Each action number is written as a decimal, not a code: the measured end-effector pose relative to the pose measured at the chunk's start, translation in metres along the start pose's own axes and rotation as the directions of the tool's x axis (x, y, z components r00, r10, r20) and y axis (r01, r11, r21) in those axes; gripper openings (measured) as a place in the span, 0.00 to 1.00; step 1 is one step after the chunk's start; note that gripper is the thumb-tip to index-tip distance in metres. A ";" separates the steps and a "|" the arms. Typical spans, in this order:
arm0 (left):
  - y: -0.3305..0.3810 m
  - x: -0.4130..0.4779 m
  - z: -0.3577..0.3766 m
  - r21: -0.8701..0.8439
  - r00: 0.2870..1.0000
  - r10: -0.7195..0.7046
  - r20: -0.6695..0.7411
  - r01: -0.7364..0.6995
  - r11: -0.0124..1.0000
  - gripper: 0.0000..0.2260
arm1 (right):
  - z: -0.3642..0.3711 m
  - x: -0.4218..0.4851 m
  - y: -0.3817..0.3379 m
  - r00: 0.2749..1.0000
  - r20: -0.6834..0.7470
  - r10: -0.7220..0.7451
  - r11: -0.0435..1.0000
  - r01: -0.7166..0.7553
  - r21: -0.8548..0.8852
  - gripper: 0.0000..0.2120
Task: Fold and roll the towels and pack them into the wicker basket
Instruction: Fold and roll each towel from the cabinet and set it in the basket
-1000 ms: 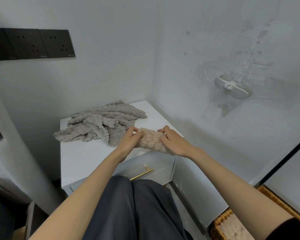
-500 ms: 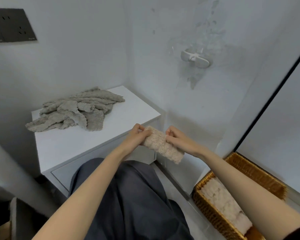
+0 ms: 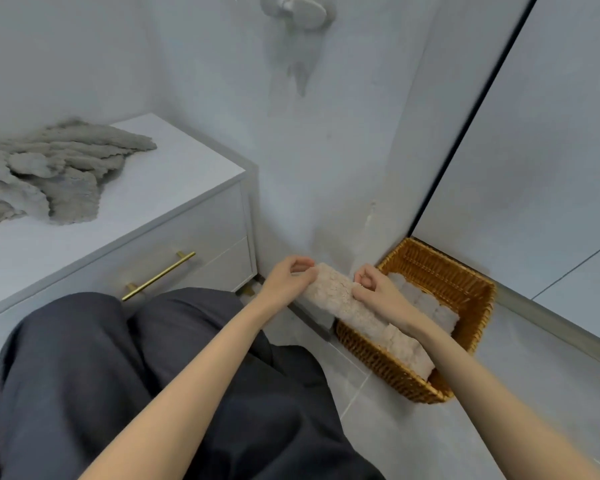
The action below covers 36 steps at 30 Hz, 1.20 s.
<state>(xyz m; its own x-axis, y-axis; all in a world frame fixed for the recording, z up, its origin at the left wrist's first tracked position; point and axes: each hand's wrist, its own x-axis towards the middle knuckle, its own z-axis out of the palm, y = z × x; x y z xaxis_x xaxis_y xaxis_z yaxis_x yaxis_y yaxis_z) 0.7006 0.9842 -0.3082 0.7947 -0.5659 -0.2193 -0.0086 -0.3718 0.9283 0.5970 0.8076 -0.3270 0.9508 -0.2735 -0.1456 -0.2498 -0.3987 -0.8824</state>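
Because a rolled towel unwinds once its ends are released, both hands keep it clamped: the left hand [image 3: 286, 282] curls its fingers round one end of the beige towel roll [image 3: 329, 294], and the right hand [image 3: 378, 289] pinches the other end. The roll hangs tilted, just above the end of the wicker basket [image 3: 465, 282] nearest the person's knees, and probably lines up with the packed rolls [image 3: 426, 304] already lying inside, so that it can drop into the row. Whether it touches the rim cannot be told. The grey towel pile [image 3: 59, 174] waits on the white cabinet [image 3: 174, 188], well apart from the basket.

Compared with half a second ago, the roll has travelled from well short of the basket to its edge. The two-handed grip and the grey pile are unchanged.
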 end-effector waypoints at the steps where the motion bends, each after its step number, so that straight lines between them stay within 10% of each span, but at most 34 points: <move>1: -0.003 0.002 0.008 0.012 1.000 -0.005 0.019 0.005 1.000 0.12 | -0.004 -0.004 0.014 0.999 -0.028 0.030 1.000 -0.030 0.003 0.07; 6: -0.020 0.011 0.048 0.042 0.991 -0.024 0.128 0.019 0.999 0.11 | -0.027 -0.021 0.094 0.937 -0.212 0.276 0.961 -0.263 0.088 0.07; 14: -0.047 0.009 0.078 0.024 0.980 -0.060 0.192 0.057 0.998 0.09 | -0.047 -0.040 0.192 0.561 -0.526 0.639 0.763 -0.546 0.345 0.12; 31: -0.063 0.023 0.085 0.112 0.968 -0.100 0.229 0.076 0.991 0.11 | -0.022 -0.003 0.257 0.300 -0.599 0.743 0.542 -0.794 0.275 0.18; 36: -0.069 0.027 0.087 0.136 0.964 -0.104 0.244 0.072 0.988 0.10 | -0.020 -0.009 0.269 0.388 -0.382 0.839 0.494 -0.837 0.236 0.21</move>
<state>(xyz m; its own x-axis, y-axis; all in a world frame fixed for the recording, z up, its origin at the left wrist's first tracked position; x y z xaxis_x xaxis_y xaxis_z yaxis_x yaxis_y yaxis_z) 0.6703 0.9302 -0.4040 0.6190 -0.6867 -0.3811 -0.0341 -0.5083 0.8605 0.5179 0.6849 -0.5540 0.0894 -0.7747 -0.6260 -0.8756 0.2384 -0.4201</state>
